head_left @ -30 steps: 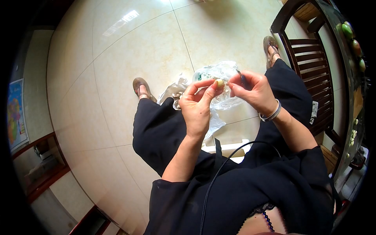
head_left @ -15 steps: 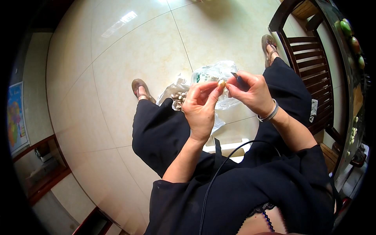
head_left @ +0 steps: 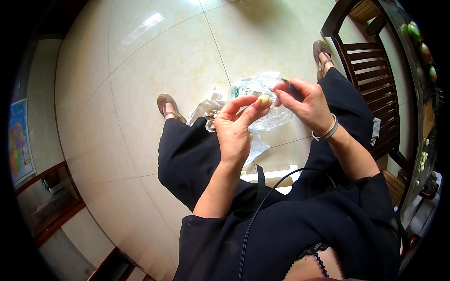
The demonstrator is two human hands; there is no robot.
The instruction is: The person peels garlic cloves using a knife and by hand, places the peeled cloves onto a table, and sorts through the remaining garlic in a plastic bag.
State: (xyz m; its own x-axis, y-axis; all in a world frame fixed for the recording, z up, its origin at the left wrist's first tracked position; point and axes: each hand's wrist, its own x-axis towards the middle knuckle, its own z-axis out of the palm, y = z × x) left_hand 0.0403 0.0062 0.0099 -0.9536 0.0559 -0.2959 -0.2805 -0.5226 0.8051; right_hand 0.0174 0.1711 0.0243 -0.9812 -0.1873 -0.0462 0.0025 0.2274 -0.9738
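Between the thumb and fingers of my left hand [head_left: 238, 122] is a smooth, pale yellow piece that looks like a peeled garlic clove [head_left: 264, 99]. My right hand [head_left: 307, 104] is just to the right, apart from the clove. Its curled fingers keep a small dark knife [head_left: 286, 82], mostly hidden in the grip. Below my hands, a thin plastic bag [head_left: 200, 105] on the floor contains several small brown and whitish pieces [head_left: 210, 120], partly covered by my left hand. Beside it lies a clear plastic bag [head_left: 274, 121] with green marks.
A dark slatted wooden chair [head_left: 370, 70] stands at the right. Along the table edge [head_left: 424, 112] behind it lie green and reddish fruits [head_left: 414, 33] and several pale pieces [head_left: 423, 161]. A black cable [head_left: 259, 206] crosses my lap. Tiled floor [head_left: 154, 79] spreads ahead and left.
My right hand has drawn away from the clove to the right, and its knife blade shows less. The left hand has shifted slightly left and exposes more of the clove.
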